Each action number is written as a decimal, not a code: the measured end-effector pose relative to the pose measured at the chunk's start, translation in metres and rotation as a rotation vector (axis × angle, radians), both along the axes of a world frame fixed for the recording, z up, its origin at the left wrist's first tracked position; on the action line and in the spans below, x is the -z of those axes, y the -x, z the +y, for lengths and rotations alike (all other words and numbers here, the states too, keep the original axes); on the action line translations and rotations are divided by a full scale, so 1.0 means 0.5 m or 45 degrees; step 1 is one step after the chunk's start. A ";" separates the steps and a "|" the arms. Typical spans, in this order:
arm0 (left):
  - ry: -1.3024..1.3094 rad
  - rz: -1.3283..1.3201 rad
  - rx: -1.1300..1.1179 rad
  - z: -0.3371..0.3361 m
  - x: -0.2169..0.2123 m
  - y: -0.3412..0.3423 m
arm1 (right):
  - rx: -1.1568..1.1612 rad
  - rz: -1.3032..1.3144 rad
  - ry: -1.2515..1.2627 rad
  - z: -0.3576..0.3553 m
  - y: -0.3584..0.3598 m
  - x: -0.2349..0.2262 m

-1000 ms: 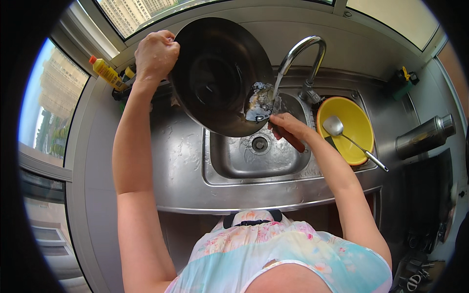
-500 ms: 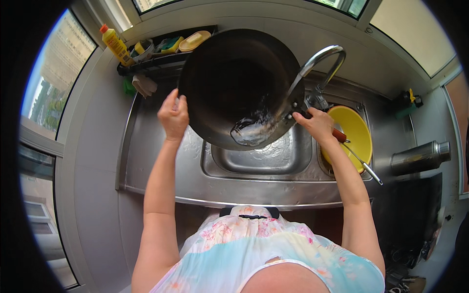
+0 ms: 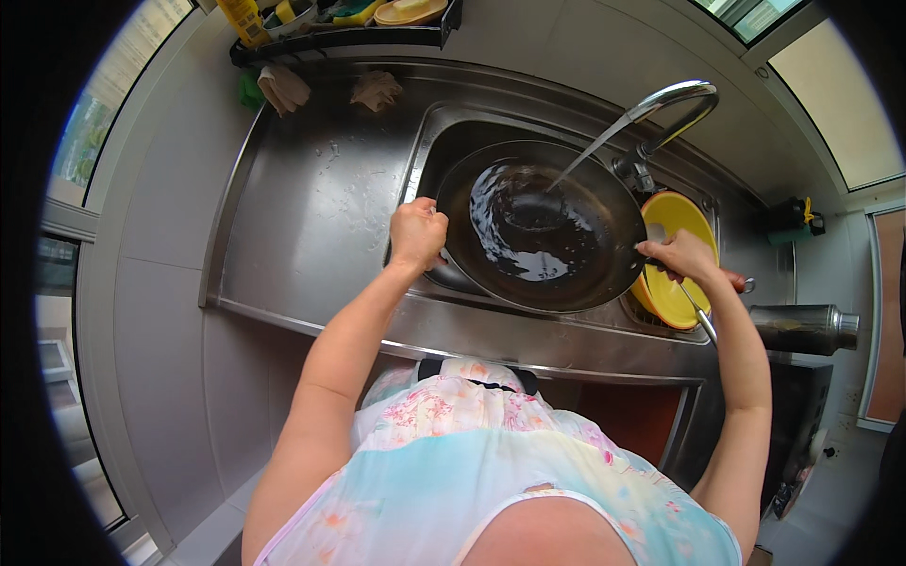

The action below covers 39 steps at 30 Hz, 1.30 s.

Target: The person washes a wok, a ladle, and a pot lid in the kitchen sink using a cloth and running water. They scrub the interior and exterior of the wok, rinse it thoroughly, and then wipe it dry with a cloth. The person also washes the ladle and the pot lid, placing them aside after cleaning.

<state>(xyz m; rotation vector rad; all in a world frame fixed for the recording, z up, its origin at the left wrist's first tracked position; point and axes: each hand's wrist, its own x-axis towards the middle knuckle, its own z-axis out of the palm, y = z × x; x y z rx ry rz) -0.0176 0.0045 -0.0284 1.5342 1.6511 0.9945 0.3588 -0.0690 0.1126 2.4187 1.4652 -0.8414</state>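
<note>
A large dark wok [image 3: 510,294] is held nearly level over the sink basin [image 3: 429,156], with water pooled and swirling inside it. My left hand [image 3: 419,234] is closed at its left edge; what exactly the fingers grip there is hidden. On the opposite side my right hand [image 3: 681,257] wraps the handle close to the wok, and the reddish-brown handle end [image 3: 734,280] shows past my wrist. From the curved chrome faucet [image 3: 675,97] a stream of water falls into the wok.
A yellow basin [image 3: 676,212] with a long metal utensil handle [image 3: 700,316] stands right of the wok. Beyond it lies a steel flask [image 3: 802,328]. Cloths [image 3: 376,90] lie on the steel drainboard [image 3: 293,226]. A black rack [image 3: 349,40] holds sponges and a yellow bottle [image 3: 243,21].
The wok has come down and right, levelling from a steep tilt, and sits lower over the basin. Both hands moved right with it. Its pooled water has spread, with the stream now landing inside.
</note>
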 end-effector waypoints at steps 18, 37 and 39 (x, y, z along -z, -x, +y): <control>0.013 0.139 0.167 0.085 0.076 -0.018 | -0.366 -0.493 -0.305 0.004 0.042 -0.017; 0.896 0.003 0.527 0.143 0.098 0.018 | -0.271 -0.346 0.376 0.148 0.112 -0.167; 1.134 -0.272 0.507 0.150 0.081 0.028 | -0.089 -0.064 0.388 0.119 0.084 -0.143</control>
